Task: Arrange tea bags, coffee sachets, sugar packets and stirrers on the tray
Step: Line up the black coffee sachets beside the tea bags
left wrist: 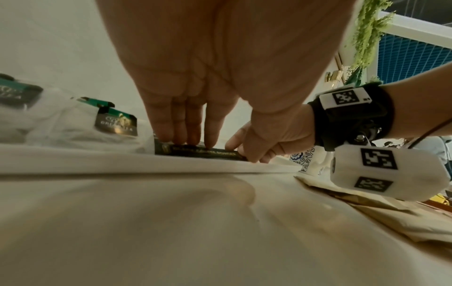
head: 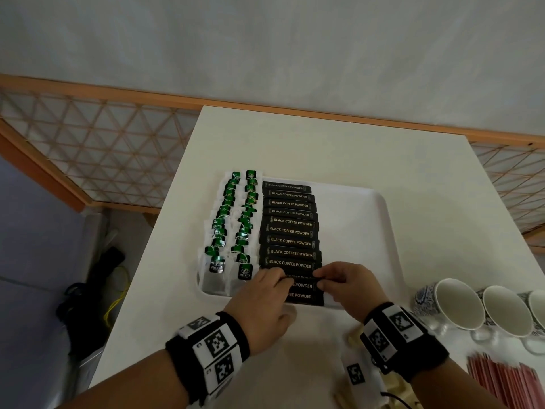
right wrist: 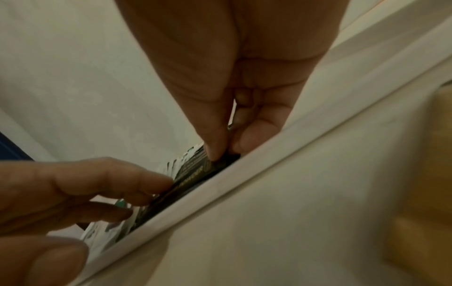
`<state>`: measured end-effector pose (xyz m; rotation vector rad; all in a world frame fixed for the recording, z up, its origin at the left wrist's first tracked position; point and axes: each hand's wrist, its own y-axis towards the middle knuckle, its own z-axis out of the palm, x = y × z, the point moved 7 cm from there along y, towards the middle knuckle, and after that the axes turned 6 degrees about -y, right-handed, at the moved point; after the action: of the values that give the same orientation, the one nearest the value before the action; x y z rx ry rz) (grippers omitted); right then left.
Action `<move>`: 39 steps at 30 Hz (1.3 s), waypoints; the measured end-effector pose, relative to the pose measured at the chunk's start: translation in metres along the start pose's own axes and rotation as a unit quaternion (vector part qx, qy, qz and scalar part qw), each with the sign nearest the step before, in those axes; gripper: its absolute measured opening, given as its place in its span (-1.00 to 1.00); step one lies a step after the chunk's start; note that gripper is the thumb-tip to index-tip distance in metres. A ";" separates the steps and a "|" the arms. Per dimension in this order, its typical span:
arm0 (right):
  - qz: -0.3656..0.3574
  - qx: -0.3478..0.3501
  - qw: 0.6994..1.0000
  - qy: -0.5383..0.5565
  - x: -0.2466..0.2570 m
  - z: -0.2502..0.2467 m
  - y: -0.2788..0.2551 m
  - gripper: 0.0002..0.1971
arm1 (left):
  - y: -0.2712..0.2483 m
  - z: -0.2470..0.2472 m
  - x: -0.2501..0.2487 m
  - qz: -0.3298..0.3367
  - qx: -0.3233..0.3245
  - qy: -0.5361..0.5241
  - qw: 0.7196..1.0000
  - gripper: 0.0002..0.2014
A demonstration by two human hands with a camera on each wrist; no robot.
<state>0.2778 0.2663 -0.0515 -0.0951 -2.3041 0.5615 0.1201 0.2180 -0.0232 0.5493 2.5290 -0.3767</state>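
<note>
1. From my head view, my left hand point(head: 259, 302) and right hand point(head: 348, 286) cover both ends of the nearest black coffee powder sachets point(head: 299, 286); I read only parts of their labels.
2. The bundle of thin red stirrers point(head: 501, 379) blurs and runs off the lower right edge.
3. The rightmost white cup with blue pattern point(head: 538, 308) is cut by the right edge.
4. On my right wrist view, the tan shape point(right wrist: 425, 174) is too blurred to identify.

Head cam looks steeply down on the table point(head: 324, 143) and tray point(head: 368, 219). Both wrist cams sit low at table level, super close, facing the tray's near rim; all three catch the same sachet point(left wrist: 203, 152).
</note>
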 end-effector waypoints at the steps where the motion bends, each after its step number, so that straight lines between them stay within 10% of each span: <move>1: 0.000 -0.006 1.000 -0.003 -0.001 -0.001 0.000 -0.80 | 0.000 0.001 0.001 -0.004 0.004 0.005 1.000 -0.47; 39: 0.001 -0.075 0.996 0.045 0.002 -0.010 0.026 -0.66 | 0.025 -0.009 0.009 -0.037 -0.007 -0.017 0.999 -0.53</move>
<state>0.2812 0.2942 -0.0554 -0.1917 -2.2554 0.3763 0.1204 0.2465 -0.0248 0.4417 2.5213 -0.3922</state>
